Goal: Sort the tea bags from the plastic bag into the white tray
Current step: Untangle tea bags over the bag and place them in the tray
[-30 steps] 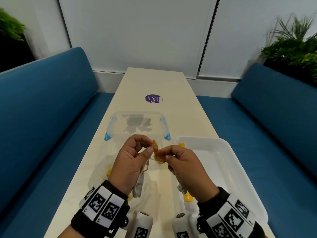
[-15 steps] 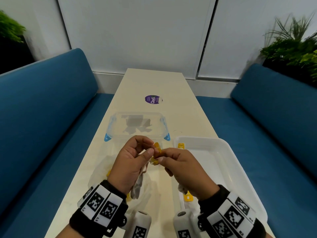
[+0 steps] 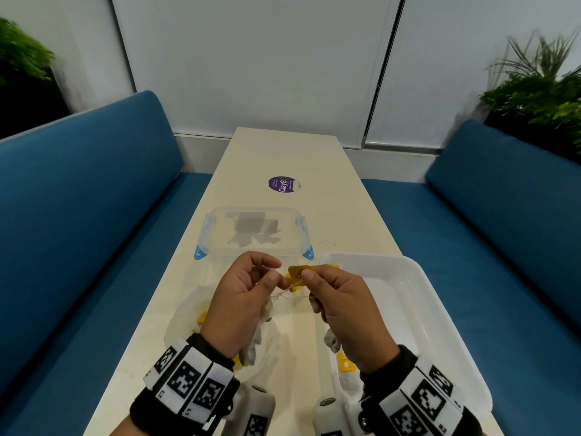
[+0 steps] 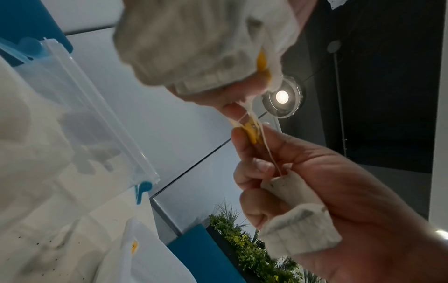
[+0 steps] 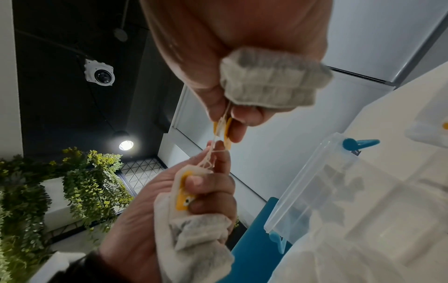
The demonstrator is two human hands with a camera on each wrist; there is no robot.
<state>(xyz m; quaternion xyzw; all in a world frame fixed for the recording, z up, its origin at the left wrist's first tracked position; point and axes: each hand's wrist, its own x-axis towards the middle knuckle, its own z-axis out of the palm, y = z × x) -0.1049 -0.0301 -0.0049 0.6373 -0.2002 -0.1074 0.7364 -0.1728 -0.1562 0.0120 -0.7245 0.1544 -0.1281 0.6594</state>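
Note:
Both hands are raised over the table, each gripping white tea bags with tangled strings point(image 3: 284, 293) stretched between them. My left hand point(image 3: 276, 273) pinches the strings and curls round a bunch of tea bags point(image 5: 194, 239). My right hand point(image 3: 309, 276) pinches a yellow tag point(image 3: 298, 272) and keeps one tea bag point(image 4: 298, 226) in its palm. The crumpled plastic bag point(image 3: 185, 313) lies on the table under my left hand with a yellow tag showing inside. The white tray point(image 3: 440, 309) sits to the right and holds a tea bag point(image 3: 331, 339) and a tag point(image 3: 345, 363).
A clear lidded container point(image 3: 251, 231) with blue clips stands just beyond the hands. A purple sticker point(image 3: 283, 184) marks the table farther back. Blue benches point(image 3: 78, 199) flank the narrow table, with plants in the far corners.
The hands have drawn slightly apart, so the tangled strings now show stretched between them. The yellow tag has turned flat toward the head camera in my right fingers.

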